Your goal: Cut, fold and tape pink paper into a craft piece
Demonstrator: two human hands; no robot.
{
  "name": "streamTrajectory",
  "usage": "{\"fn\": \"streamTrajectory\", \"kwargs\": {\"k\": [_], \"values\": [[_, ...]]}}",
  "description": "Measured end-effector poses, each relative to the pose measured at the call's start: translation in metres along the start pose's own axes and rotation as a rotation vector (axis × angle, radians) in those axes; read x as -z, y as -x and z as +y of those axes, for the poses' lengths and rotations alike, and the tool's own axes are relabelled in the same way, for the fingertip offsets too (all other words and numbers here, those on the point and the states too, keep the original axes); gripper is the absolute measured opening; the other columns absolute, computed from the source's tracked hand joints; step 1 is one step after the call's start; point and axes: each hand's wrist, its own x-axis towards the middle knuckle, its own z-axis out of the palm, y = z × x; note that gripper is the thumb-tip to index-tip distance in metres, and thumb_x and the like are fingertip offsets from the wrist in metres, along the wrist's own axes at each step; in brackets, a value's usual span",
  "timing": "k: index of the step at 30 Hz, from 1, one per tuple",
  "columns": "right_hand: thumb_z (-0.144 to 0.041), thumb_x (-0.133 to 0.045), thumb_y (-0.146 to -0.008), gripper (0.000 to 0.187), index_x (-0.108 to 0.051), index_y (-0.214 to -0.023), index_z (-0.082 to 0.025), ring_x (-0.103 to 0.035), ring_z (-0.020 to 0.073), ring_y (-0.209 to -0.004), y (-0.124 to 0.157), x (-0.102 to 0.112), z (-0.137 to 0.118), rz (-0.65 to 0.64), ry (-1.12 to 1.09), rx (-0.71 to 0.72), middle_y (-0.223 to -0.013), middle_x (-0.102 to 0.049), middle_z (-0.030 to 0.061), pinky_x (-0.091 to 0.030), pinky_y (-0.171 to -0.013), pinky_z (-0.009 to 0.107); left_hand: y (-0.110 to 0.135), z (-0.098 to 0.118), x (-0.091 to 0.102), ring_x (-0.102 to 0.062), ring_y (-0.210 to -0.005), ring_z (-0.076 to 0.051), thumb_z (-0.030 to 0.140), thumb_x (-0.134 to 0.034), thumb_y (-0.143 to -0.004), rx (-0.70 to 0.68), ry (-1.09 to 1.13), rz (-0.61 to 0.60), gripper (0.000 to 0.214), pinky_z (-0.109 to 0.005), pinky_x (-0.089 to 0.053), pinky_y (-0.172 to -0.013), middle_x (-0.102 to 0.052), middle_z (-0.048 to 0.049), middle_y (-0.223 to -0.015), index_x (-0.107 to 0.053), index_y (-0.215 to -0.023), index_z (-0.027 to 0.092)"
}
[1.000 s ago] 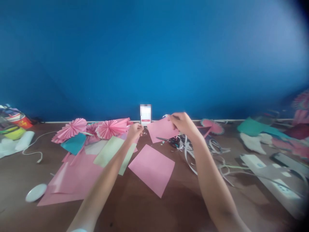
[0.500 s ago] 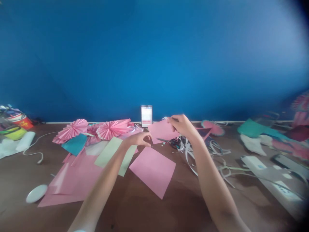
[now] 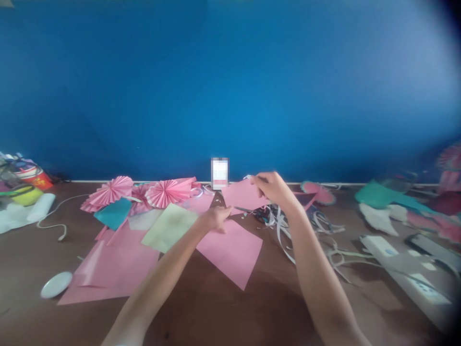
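Note:
My right hand (image 3: 273, 187) pinches the upper corner of a pink paper square (image 3: 242, 196), held lifted near the back of the brown table (image 3: 223, 312). My left hand (image 3: 216, 218) is lower, its fingers reaching onto the top corner of a second pink square (image 3: 234, 251) that lies flat on the table. Scissors (image 3: 257, 212) lie just under the lifted sheet, between the two hands. A pale green sheet (image 3: 168, 227) lies beside my left forearm.
Pink pleated paper fans (image 3: 144, 191) and a teal sheet (image 3: 115, 213) lie at back left on a large pink sheet (image 3: 111, 269). White paper strips (image 3: 309, 226) curl right of centre. A phone (image 3: 219, 173) leans on the blue wall. A white power strip (image 3: 406, 269) lies right, a white disc (image 3: 56, 284) left.
My left hand has come down and to the right, from near the fans to the flat pink square's top corner. My right hand has stayed put with its sheet.

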Motion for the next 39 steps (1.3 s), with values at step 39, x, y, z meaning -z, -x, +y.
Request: {"fn": "streamTrajectory", "kwargs": {"k": [39], "values": [[-0.038, -0.046, -0.091, 0.035, -0.056, -0.062, -0.019, -0.052, 0.0112, -0.048, 0.001, -0.008, -0.005, -0.186, 0.071, 0.051, -0.056, -0.064, 0.0022, -0.038, -0.054, 0.025, 0.021, -0.030, 0.059, -0.061, -0.074, -0.018, 0.028, -0.063, -0.071, 0.105, 0.275, 0.020, 0.015, -0.025, -0.042, -0.063, -0.065, -0.0040, -0.083, -0.064, -0.080, 0.016]]}}
